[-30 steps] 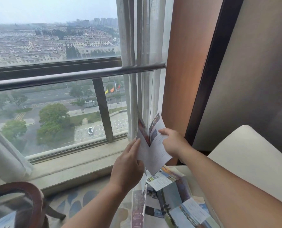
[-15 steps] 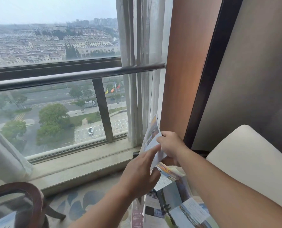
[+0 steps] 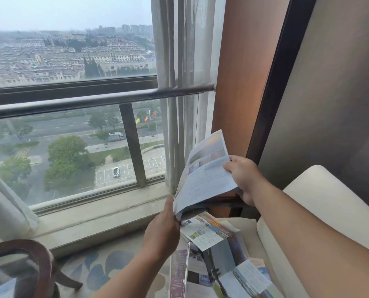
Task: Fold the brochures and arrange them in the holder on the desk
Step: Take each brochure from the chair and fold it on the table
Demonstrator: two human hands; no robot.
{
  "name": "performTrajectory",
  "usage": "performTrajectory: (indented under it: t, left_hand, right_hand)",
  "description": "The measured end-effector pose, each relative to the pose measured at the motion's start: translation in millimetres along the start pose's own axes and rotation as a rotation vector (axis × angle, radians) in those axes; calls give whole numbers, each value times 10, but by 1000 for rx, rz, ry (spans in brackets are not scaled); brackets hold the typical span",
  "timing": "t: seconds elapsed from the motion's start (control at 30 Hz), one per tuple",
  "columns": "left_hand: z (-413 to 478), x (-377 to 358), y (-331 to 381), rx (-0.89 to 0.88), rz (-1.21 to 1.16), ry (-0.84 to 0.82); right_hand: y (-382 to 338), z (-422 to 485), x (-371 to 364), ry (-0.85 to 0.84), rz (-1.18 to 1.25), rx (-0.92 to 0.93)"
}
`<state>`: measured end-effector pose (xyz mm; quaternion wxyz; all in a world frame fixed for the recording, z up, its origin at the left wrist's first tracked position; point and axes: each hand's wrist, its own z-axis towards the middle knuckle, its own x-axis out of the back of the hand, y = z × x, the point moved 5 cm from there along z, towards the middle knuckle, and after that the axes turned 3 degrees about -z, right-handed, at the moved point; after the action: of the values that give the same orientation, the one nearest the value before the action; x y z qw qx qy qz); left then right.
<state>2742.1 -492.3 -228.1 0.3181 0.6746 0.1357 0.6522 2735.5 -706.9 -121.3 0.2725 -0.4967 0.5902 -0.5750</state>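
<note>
The white printed paper brochure (image 3: 205,173) is held in the air between 2 hands, tilted, with its photo panels uppermost. The left hand (image 3: 163,226) grips its lower left corner, fingers curled round the edge. The right hand (image 3: 242,179) grips its right edge, fingers curled over the sheet. Below both hands lies a loose pile of colour-printed brochures (image 3: 220,254). A cream upholstered seat (image 3: 330,203) is right of the right hand.

Single head-worn view, forward and down, facing window (image 3: 67,147)
</note>
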Motion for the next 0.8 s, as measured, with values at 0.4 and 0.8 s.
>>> performTrajectory:
  t: [0.4,0.8]
  left_hand:
    - [75,348,182,-38,-104,229]
    - [152,565,94,41,-323,284]
  right_hand:
    - [156,95,242,48,33,-162]
    - [216,157,449,53,-46,-213]
